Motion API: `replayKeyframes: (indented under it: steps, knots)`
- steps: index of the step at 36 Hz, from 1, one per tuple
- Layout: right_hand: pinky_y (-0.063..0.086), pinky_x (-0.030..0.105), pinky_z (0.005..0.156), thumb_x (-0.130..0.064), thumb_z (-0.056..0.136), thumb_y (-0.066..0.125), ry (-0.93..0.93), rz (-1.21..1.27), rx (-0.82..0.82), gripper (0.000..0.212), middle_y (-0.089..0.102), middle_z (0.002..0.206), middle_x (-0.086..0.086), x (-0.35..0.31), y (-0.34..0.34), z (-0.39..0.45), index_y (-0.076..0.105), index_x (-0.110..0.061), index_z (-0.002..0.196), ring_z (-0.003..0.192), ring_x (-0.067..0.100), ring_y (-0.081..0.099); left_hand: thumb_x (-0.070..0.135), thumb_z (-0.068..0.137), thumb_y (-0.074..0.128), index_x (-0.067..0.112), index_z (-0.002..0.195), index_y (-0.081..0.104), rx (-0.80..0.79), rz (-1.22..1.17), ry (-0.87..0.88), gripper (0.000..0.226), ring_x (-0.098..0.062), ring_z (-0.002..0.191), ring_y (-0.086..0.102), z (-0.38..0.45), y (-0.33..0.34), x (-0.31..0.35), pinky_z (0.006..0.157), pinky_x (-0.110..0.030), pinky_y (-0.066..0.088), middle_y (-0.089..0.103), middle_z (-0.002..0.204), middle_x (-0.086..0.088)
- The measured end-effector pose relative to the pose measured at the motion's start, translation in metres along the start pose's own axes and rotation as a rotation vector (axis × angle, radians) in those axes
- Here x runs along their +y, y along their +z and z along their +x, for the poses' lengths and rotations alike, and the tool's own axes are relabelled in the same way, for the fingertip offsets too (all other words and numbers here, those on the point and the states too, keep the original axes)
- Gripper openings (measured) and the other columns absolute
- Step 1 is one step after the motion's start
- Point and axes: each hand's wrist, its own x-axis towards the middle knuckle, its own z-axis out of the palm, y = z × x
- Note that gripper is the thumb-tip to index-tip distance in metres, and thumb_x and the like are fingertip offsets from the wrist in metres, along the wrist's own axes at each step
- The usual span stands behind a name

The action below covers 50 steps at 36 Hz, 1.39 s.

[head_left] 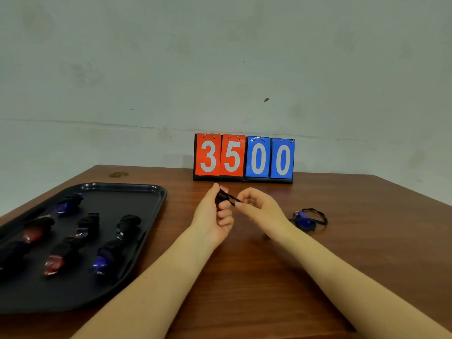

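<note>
Now left hand (215, 216), right hand (259, 207) pinch one piece (223, 192); tray (160, 193) seven, table (244, 277) one.

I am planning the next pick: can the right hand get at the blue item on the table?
Probably yes: the blue item lies just beside the right hand, nothing between, though that hand now pinches a black cord.
</note>
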Motion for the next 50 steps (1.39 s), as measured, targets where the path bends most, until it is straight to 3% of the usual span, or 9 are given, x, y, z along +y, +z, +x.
replayKeyframes:
  steps: [3, 11, 17, 24, 29, 33, 39, 43, 50]
  knots:
    - [0.046, 0.018, 0.074, -0.015, 0.091, 0.061, -0.091, -0.124, 0.058, 0.004, 0.062, 0.086, 0.001, 0.001, -0.002, -0.003, 0.062, -0.019, 0.089, 0.08, 0.014, 0.056, 0.037, 0.096, 0.055, 0.012, 0.105, 0.057, -0.007, 0.065, -0.017, 0.028, -0.006, 0.041, 0.032, 0.0, -0.001, 0.001, 0.034, -0.015, 0.024, 0.04, 0.052, 0.003]
    - [0.039, 0.006, 0.071, -0.018, 0.092, 0.061, -0.253, -0.354, 0.179, 0.009, 0.057, 0.089, -0.015, -0.004, -0.008, -0.004, 0.059, -0.026, 0.095, 0.082, -0.002, 0.051, 0.029, 0.097, 0.046, 0.011, 0.105, 0.056, -0.113, 0.104, -0.011, 0.022, -0.007, 0.046, 0.03, -0.001, 0.001, 0.003, 0.038, -0.017, 0.023, 0.04, 0.057, 0.002]
    - [0.04, 0.008, 0.071, -0.02, 0.092, 0.061, -0.367, -0.45, 0.27, 0.012, 0.054, 0.093, -0.017, -0.001, -0.014, -0.004, 0.056, -0.03, 0.096, 0.088, -0.001, 0.053, 0.032, 0.098, 0.049, 0.013, 0.116, 0.056, -0.121, 0.438, 0.115, 0.027, -0.007, 0.046, 0.036, 0.0, 0.001, 0.001, 0.04, -0.017, 0.026, 0.045, 0.055, 0.003]
    - [0.048, 0.014, 0.078, -0.018, 0.091, 0.061, -0.419, -0.482, 0.258, 0.012, 0.06, 0.098, -0.014, 0.0, -0.017, -0.006, 0.063, -0.022, 0.102, 0.092, 0.002, 0.057, 0.033, 0.097, 0.052, 0.017, 0.108, 0.057, -0.116, 0.62, 0.171, 0.02, -0.007, 0.046, 0.037, 0.001, 0.002, 0.001, 0.041, -0.018, 0.027, 0.046, 0.053, 0.004]
    - [0.052, 0.013, 0.069, -0.016, 0.091, 0.062, -0.296, -0.32, 0.199, 0.014, 0.063, 0.091, -0.018, -0.005, -0.013, -0.009, 0.063, -0.028, 0.098, 0.083, -0.001, 0.062, 0.031, 0.099, 0.05, 0.015, 0.102, 0.056, -0.11, 0.733, 0.245, 0.017, -0.008, 0.046, 0.036, 0.002, -0.001, 0.001, 0.04, -0.019, 0.028, 0.044, 0.053, 0.004]
    - [0.049, 0.01, 0.07, -0.011, 0.09, 0.063, -0.149, -0.151, 0.166, 0.014, 0.067, 0.088, -0.009, -0.012, -0.014, -0.008, 0.066, -0.024, 0.091, 0.078, -0.001, 0.064, 0.029, 0.101, 0.047, 0.015, 0.098, 0.054, -0.106, 0.788, 0.287, 0.016, -0.008, 0.047, 0.036, 0.002, -0.001, -0.001, 0.042, -0.019, 0.029, 0.043, 0.057, 0.002]
    - [0.053, 0.021, 0.07, -0.012, 0.092, 0.059, 0.165, 0.47, -0.045, 0.021, 0.067, 0.088, 0.006, -0.013, -0.021, -0.007, 0.066, 0.0, 0.108, 0.077, 0.012, 0.063, 0.028, 0.1, 0.046, 0.01, 0.107, 0.055, -0.135, 0.684, 0.243, 0.022, -0.009, 0.047, 0.033, 0.001, -0.002, -0.001, 0.047, -0.023, 0.024, 0.039, 0.054, 0.002]
    - [0.054, 0.018, 0.061, -0.019, 0.084, 0.066, 0.382, 0.802, -0.133, 0.036, 0.064, 0.081, 0.006, -0.015, -0.018, -0.008, 0.061, -0.003, 0.115, 0.07, 0.011, 0.061, 0.027, 0.099, 0.047, 0.009, 0.106, 0.055, -0.133, 0.627, 0.245, 0.022, -0.009, 0.045, 0.033, -0.001, 0.0, 0.0, 0.047, -0.023, 0.024, 0.039, 0.049, 0.004]
    - [0.055, 0.018, 0.063, -0.009, 0.091, 0.058, 0.345, 0.891, -0.125, 0.028, 0.065, 0.09, 0.011, -0.011, -0.018, -0.005, 0.059, 0.002, 0.117, 0.071, 0.011, 0.062, 0.029, 0.099, 0.047, 0.008, 0.111, 0.059, -0.139, 0.484, 0.208, 0.027, -0.009, 0.043, 0.035, 0.001, -0.001, 0.0, 0.042, -0.02, 0.026, 0.038, 0.048, 0.003]
